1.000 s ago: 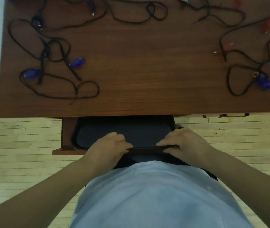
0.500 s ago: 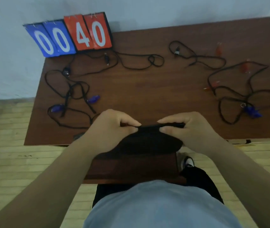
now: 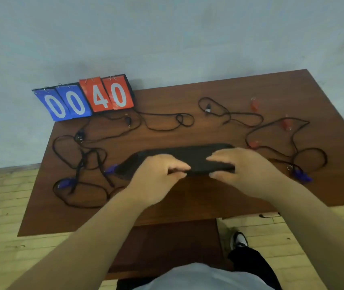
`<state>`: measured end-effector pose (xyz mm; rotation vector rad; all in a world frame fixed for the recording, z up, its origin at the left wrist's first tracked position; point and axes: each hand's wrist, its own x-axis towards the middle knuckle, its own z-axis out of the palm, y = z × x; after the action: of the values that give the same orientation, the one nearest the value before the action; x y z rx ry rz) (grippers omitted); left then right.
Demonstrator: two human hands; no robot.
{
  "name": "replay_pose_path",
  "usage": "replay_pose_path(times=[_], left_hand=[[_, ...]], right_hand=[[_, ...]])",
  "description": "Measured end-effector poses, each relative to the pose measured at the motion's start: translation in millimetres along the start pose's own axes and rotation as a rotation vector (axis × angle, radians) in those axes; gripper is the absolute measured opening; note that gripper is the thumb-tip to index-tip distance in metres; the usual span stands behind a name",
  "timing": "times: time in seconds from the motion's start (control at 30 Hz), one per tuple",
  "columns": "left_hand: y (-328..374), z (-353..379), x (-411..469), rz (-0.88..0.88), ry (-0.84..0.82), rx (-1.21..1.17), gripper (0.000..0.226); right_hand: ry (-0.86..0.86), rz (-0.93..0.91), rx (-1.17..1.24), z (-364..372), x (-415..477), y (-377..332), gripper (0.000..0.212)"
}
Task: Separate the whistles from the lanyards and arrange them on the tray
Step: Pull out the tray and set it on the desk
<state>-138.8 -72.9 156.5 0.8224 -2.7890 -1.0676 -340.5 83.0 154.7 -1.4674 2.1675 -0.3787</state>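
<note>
Two hands on one tray, whistles waiting on either side

Both of our hands grip the black tray (image 3: 188, 155) by its near long rim. We judge that this is so it can be set level on the bare middle of the table (image 3: 208, 201), between the two heaps of cord. The left hand (image 3: 156, 181) and right hand (image 3: 248, 172) sit close together near the rim's middle, which should balance the load. On each hand the fingers (image 3: 221, 156) lie over the top of the rim with the thumb under it, so the gap is narrow and filled by the tray's edge; nothing else is held. We cannot tell whether the tray's underside touches the wood, for the picture is blurred there.

Beyond our fingertips stretches the rest of the tray. Outward of the left knuckles a blue whistle (image 3: 111, 169) lies on a tangle of black lanyards (image 3: 79, 155), just beside the tray's end. Outward of the right hand a second blue whistle (image 3: 302, 177) is near, and red whistles (image 3: 286, 122) lie farther beyond the fingertips, each on its own cord. No whistle is on the tray yet, so we reckon the sorting has not begun
</note>
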Motion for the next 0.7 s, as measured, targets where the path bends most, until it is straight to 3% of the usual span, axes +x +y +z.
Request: replay_pose_path(times=[0.17, 0.33, 0.47, 0.7], left_hand=[[-27.0, 68.8, -6.7, 0.019, -0.195, 0.119, 0.034], [-56.1, 108.5, -5.3, -0.115, -0.314, 0.126, 0.047], [-82.4, 124.2, -1.6, -0.234, -0.324, 0.387, 0.046], [-91.9, 127.9, -2.2, -0.237, -0.265, 0.389, 0.047]], right_hand=[[-0.275, 0.117, -0.175, 57.7, -12.5, 28.8, 0.073], [-0.368, 0.114, -0.259, 100.4, -8.4, 47.5, 0.07], [-0.266, 0.154, -0.208, 120.0, -2.8, 68.2, 0.056], [-0.234, 0.161, -0.186, 133.8, 13.0, 71.4, 0.061]])
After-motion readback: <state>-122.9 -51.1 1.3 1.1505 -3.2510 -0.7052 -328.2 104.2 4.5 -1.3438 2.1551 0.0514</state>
